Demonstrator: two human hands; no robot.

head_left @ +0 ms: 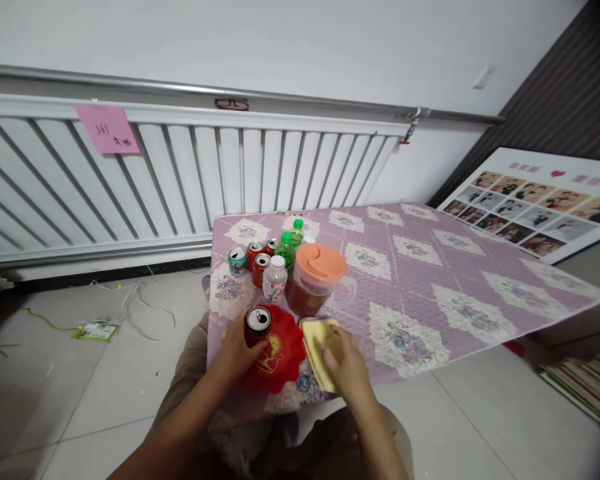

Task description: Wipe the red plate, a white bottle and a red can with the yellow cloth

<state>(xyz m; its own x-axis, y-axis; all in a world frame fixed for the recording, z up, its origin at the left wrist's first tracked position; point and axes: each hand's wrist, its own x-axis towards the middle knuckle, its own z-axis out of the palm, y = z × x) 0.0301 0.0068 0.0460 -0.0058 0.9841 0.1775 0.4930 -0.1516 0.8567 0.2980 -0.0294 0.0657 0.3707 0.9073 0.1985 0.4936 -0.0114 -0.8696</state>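
Note:
My left hand [237,348] is wrapped round an opened dark red drink can [259,323], its top facing up, at the left side of a red scalloped plate [287,370] with a yellow printed figure. To the right of the plate lies a folded yellow cloth [317,363]. My right hand [347,363] is closed on a darker yellow part of this cloth, its fingers slightly blurred. Just beyond the plate stand a clear bottle with a white cap [275,283] and a pitcher of brown liquid [307,297] with an orange lid.
Several opened cans [237,263] and green-capped bottles [286,252] cluster behind the plate. The table's lilac floral cover [365,333] extends right. A white radiator [250,167] runs along the wall. A photo board [535,190] leans at right; cables [130,307] lie on the floor.

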